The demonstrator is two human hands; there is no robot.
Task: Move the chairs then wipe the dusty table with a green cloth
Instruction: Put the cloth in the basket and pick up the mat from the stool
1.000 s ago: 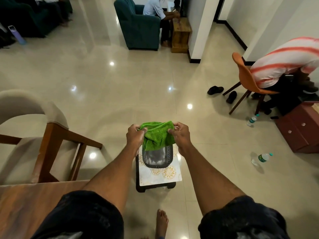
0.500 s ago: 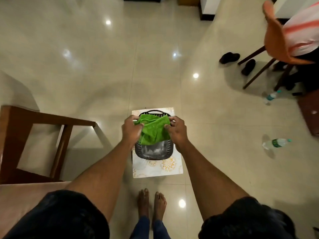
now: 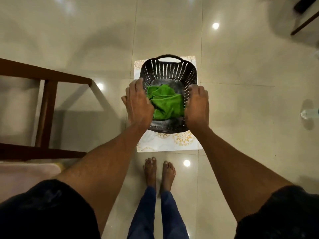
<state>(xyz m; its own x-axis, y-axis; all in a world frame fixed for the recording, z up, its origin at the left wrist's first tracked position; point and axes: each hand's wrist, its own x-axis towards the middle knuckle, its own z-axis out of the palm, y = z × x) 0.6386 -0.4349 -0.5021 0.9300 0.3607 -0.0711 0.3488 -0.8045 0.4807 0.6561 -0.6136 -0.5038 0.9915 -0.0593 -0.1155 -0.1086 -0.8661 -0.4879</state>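
Observation:
The green cloth [image 3: 165, 102] lies crumpled on the bottom of a dark slotted plastic basket [image 3: 170, 69]. My left hand [image 3: 138, 102] hovers over the basket's left rim with its fingers straight, its inner edge over the cloth's left side. My right hand [image 3: 196, 104] is at the right rim, knuckles up and slightly blurred. Its fingertips point down into the basket and are hidden, so I cannot tell whether they hold the cloth. A wooden chair [image 3: 48, 80] stands to the left.
The basket sits on a low stool with a white floral top [image 3: 172, 142]. My bare feet [image 3: 158, 169] stand just before it on the glossy tiled floor. A plastic bottle [image 3: 309, 112] lies at the right edge, and another chair's leg [image 3: 303, 23] shows at top right.
Both hands have lowered the cloth from above the basket down into it. My view has tipped down towards the floor. The cloth now rests on the basket's bottom.

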